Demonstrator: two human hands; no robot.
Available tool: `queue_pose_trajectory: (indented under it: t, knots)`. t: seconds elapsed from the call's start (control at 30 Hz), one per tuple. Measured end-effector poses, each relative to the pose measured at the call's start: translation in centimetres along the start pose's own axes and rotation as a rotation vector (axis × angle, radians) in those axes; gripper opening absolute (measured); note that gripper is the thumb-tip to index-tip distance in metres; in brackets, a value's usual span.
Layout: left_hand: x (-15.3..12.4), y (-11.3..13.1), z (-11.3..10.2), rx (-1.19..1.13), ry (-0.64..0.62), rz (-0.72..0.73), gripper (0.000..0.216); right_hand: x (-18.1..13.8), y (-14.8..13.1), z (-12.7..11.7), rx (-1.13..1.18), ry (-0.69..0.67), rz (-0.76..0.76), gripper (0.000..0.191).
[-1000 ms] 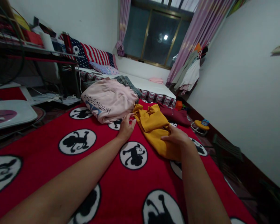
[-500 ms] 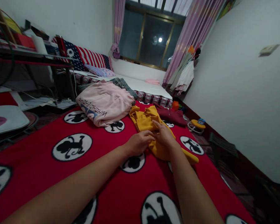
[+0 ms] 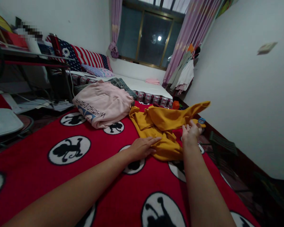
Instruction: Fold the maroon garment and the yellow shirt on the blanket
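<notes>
A mustard-yellow top (image 3: 161, 119) lies crumpled on the red blanket (image 3: 113, 201), which is patterned with black figures in white circles. My left hand (image 3: 144, 147) rests on its near left edge with the fingers stretched out. At its right side, my right hand (image 3: 191, 130) is closed on the cloth and holds a long sleeve-like part (image 3: 191, 110) up off the blanket, its tip pointing right. Left of the yellow top sits a folded pink sweatshirt (image 3: 106, 102) with dark lettering. Behind the raised cloth, a dark red garment is mostly hidden.
Folded jeans (image 3: 123, 86) lie partly under the pink sweatshirt. Beyond stands a bed with a white top (image 3: 132, 83). A cluttered desk (image 3: 33, 60) is at the left. Past the blanket's right edge are a small yellow stool (image 3: 202, 125) and a dark folding stool (image 3: 223, 145).
My right hand has moved right and lifted part of the yellow top, which now stretches out to the right and covers the dark red garment. My left hand has flattened on the cloth.
</notes>
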State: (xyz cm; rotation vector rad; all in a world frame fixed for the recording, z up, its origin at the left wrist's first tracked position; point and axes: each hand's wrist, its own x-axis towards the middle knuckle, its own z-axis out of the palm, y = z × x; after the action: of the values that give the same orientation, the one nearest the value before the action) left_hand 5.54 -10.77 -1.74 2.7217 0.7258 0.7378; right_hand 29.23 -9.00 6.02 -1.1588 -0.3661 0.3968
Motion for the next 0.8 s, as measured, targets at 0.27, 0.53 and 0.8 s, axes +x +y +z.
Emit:
queue_pose_trajectory:
  t: [0.27,0.53,0.8]
  knots:
    - [1.2,-3.1,-4.1,-0.378,0.243,-0.113,0.009,-2.0,0.6,-0.1,-0.297,-0.378,0.015,0.039]
    - [-1.3,-9.6,-13.8,-0.726,1.106,-0.510,0.022,-3.6,-0.4,1.0,-0.499,-0.618,-0.136,0.026]
    - [-1.5,-8.7,-12.6,-0.168,0.599,-0.528,0.036,-9.2,2.4,2.9,-0.910,-1.143,-0.651,0.053]
